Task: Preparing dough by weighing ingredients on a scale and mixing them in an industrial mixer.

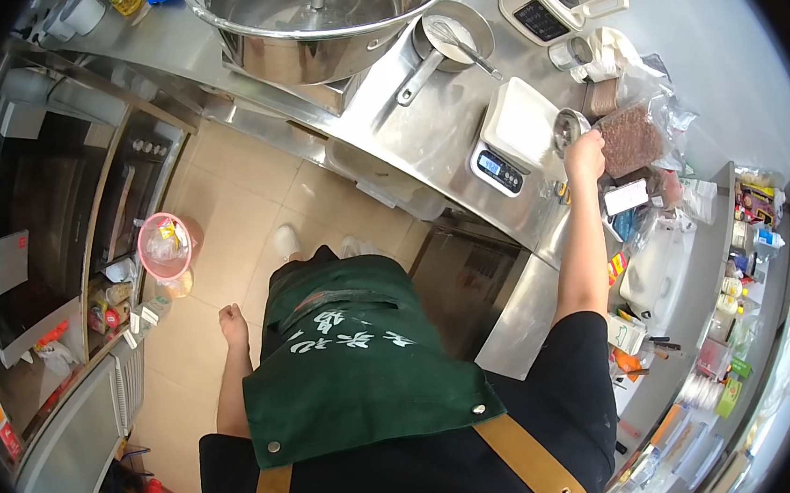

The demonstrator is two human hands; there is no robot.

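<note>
My right hand (pixel 584 155) reaches out to the right with its fingers closed on the edge of a small round metal bowl (pixel 569 126). The bowl is beside the right edge of a white kitchen scale (pixel 520 123) with a lit display; whether it touches the scale I cannot tell. What the bowl contains is not clear. Beyond the scale stands a saucepan (pixel 478 18) holding something white, with a whisk (pixel 457 39) leaning in it. My left hand (pixel 232 322) hangs at my left side above the floor, its fingers curled in with nothing visible in them.
A large steel mixing bowl (pixel 244 25) stands on the steel counter (pixel 404 138). An electric kettle (pixel 543 3) is at the far right, and bagged brown food (pixel 630 139) lies past my right hand. A pink bin (pixel 166 257) stands on the floor near the ovens (pixel 30 213).
</note>
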